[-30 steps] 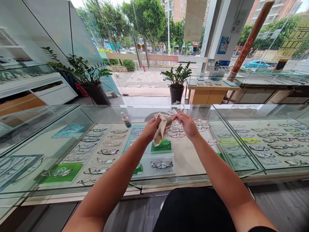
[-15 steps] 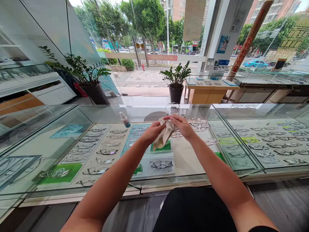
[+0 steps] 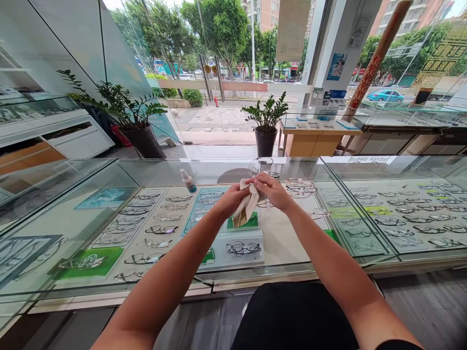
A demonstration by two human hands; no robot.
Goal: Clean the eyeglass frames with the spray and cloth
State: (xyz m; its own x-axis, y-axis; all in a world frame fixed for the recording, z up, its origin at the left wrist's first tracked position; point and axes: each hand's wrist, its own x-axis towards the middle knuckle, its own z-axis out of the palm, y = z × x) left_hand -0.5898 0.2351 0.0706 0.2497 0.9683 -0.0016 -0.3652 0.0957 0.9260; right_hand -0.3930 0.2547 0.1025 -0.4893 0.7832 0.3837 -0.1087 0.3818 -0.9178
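Above the glass counter (image 3: 292, 273), my left hand (image 3: 234, 198) is closed on a beige cloth (image 3: 245, 209) that hangs down in folds. My right hand (image 3: 273, 190) is closed too, its fingers pinching the upper right part of the cloth close to the left fingertips. Whether something lies inside the folds is hidden. Just beyond the fingers, glasses with thin frames (image 3: 260, 166) rest on the counter top. Further left on the glass stands a small white spray bottle (image 3: 188, 181).
Rows of glasses (image 3: 160, 229) show under the glass on the left, and more (image 3: 419, 210) on the right. Pink-rimmed frames (image 3: 301, 187) are right of my hands. Beyond the counter stand potted plants (image 3: 266, 116) and a small display table (image 3: 315, 141).
The cloth has shifted slightly between my fingers, and its folds and hanging end have a different shape. Both hands have moved only a little.
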